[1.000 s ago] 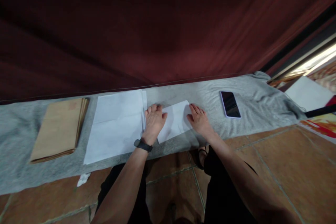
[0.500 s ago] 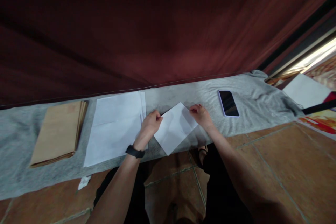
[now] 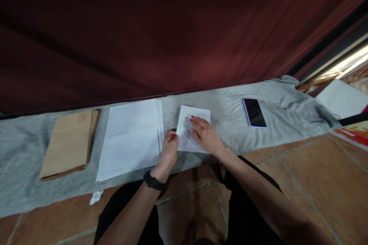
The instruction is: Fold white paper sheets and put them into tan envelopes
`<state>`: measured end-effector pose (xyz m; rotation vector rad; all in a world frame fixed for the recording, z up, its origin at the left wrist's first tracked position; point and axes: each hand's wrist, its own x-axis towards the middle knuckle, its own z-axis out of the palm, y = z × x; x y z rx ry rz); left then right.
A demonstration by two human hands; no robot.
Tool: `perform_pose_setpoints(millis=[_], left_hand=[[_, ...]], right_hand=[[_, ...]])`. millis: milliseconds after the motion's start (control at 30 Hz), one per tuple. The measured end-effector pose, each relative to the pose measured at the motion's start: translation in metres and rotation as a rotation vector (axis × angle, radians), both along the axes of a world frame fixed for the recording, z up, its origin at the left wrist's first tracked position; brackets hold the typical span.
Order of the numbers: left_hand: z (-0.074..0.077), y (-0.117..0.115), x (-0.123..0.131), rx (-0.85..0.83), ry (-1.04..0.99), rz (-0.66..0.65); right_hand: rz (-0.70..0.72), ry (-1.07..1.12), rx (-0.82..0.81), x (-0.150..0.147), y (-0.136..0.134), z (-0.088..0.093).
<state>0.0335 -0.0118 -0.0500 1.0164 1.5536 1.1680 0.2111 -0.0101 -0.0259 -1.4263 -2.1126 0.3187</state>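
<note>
A folded sheet of white paper (image 3: 185, 122) lies on the grey cloth in front of me, its long sides running away from me. My left hand (image 3: 170, 146), with a black band on the wrist, pinches the paper's left edge between thumb and fingers. Flat on top of the sheet rests my right hand (image 3: 204, 134), fingers stretched out and slightly apart. Close by on the left is a stack of larger white sheets (image 3: 130, 138), with a faint crease across the top one.
Brown paper envelopes (image 3: 67, 143) are piled at the far left of the grey cloth (image 3: 227, 103). A phone (image 3: 255, 113) in a lilac case lies to the right. Dark red fabric (image 3: 172, 46) hangs behind. A crumpled white scrap (image 3: 96, 197) is on the tiled floor (image 3: 301, 176).
The paper has turned from a diamond slant to nearly straight. My right hand has let go of its edge and now lies flat on it; my left hand still grips the left side.
</note>
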Motion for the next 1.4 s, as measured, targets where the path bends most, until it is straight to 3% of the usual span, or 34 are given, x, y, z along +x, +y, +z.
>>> perform_pose_setpoints(millis=[100,267,367,533,667,733,1200,1400], left_hand=[[-0.004,-0.012,0.007,-0.016,-0.084,0.023],[0.001,-0.016,0.003,-0.081,-0.091,-0.071],[0.010,-0.014,-0.005,-0.033,0.157,-0.163],[0.024,-0.013,0.001,0.314,0.785,-0.296],[0.018,-0.008,0.024,0.420,1.015,-0.557],[0.012,-0.004,0.032,0.396,1.084,-0.609],[-0.006,0.002,0.020,0.340,1.221,-0.444],[0.006,0.009,0.007,0.330,1.128,-0.438]], right_hand=[[0.055,-0.073,-0.024,-0.012,-0.009,-0.007],[0.008,-0.121,-0.035,-0.009,-0.005,-0.013],[-0.018,-0.180,-0.046,-0.007,-0.004,-0.017],[-0.011,-0.300,-0.052,-0.009,-0.008,-0.021],[0.018,-0.379,-0.040,-0.008,-0.011,-0.024],[0.017,-0.407,-0.027,-0.006,-0.011,-0.026],[-0.176,-0.342,0.029,0.035,-0.009,-0.039],[-0.175,-0.292,0.004,0.035,-0.019,-0.029]])
